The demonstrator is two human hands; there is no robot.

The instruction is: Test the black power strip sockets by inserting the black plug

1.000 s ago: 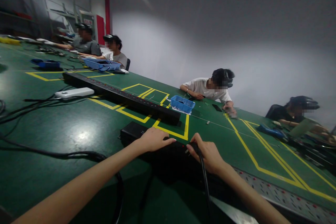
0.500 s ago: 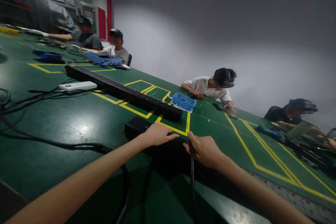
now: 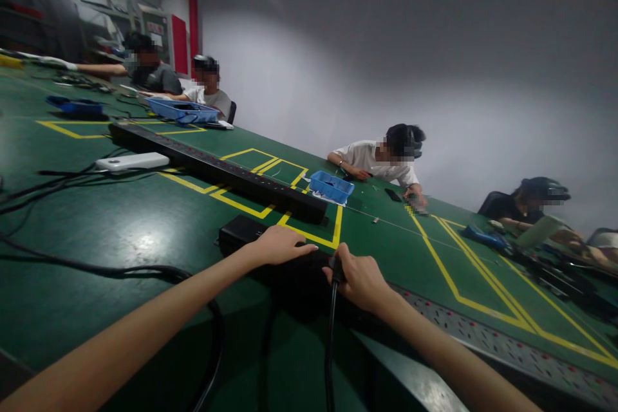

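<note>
A long black power strip point(image 3: 241, 235) lies on the green table point(image 3: 120, 232) in front of me. My left hand point(image 3: 277, 246) rests flat on top of it, fingers stretched out and together. My right hand point(image 3: 357, 280) is closed around a black plug point(image 3: 336, 268) at the strip's top face. The plug's black cable point(image 3: 330, 341) hangs down toward me. To the right the strip shows a grey face with several sockets and red switches point(image 3: 492, 341).
A second long black power strip point(image 3: 217, 170) lies farther back, with a white block point(image 3: 132, 161) and black cables point(image 3: 96, 268) at left. Blue trays point(image 3: 331, 187) point(image 3: 181, 109) stand on the table. Several people sit along the far edge at work.
My right hand with the plug has shifted left along the strip, nearer my left hand. The view has swung slightly; my left hand stays on the strip.
</note>
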